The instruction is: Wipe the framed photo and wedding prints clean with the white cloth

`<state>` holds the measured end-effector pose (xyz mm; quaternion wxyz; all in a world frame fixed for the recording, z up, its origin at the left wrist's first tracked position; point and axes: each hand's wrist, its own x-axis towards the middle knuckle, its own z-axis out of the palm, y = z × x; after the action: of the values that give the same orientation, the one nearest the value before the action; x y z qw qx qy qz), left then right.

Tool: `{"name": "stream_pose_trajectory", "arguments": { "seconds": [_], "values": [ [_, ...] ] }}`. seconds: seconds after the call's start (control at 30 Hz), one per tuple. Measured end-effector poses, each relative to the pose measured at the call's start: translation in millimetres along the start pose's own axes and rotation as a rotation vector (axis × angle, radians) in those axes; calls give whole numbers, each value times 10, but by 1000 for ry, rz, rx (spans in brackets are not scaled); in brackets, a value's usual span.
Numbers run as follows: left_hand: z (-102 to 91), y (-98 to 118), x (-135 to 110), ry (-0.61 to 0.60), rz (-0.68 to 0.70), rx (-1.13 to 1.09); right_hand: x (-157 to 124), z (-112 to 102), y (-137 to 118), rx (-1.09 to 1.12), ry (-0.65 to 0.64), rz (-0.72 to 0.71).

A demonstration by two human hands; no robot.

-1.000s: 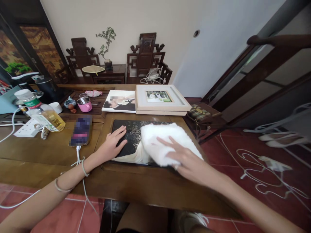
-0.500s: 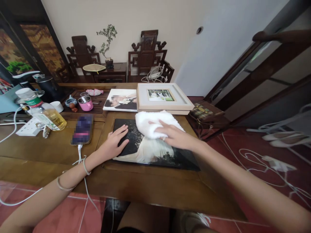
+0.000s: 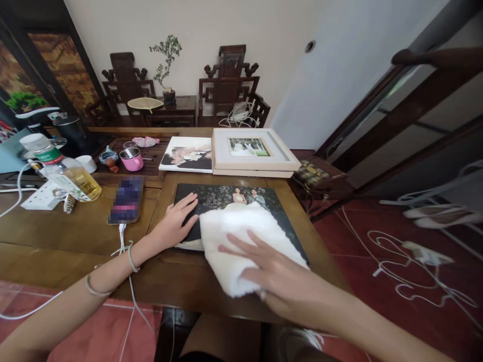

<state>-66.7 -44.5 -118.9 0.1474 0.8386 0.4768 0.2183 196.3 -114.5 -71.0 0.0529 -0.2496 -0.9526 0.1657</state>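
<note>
A dark photo panel lies flat on the wooden table, printed with two people among foliage. My left hand rests on its left edge, fingers stretched out and holding nothing. A folded white towel covers much of the panel's middle and front and hangs past its near edge. My right hand grips the towel, with the fingers on top and the thumb at its near fold. The lower part of the picture is hidden beneath the cloth.
Behind the panel are a framed photo and a white photo board. To the left lie a phone on a cable, a bottle of yellow liquid, a power strip and a pink cup. Cables trail on the floor at right.
My right hand has drawn the towel from the panel's far side toward me, uncovering the two printed people. The towel now lies more spread out. My left hand stays in place.
</note>
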Motion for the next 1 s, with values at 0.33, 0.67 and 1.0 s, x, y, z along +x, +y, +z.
{"name": "stream_pose_trajectory", "arguments": {
  "seconds": [0.33, 0.67, 1.0],
  "values": [
    [7, -19, 3, 8, 0, -8, 385, -156, 657, -98, 129, 107],
    [13, -40, -2, 20, 10, -27, 601, -151, 676, -146, 160, 212],
    [13, -32, -13, 19, -9, -30, 121, -201, -222, 104, -135, 36]
  ]
}}
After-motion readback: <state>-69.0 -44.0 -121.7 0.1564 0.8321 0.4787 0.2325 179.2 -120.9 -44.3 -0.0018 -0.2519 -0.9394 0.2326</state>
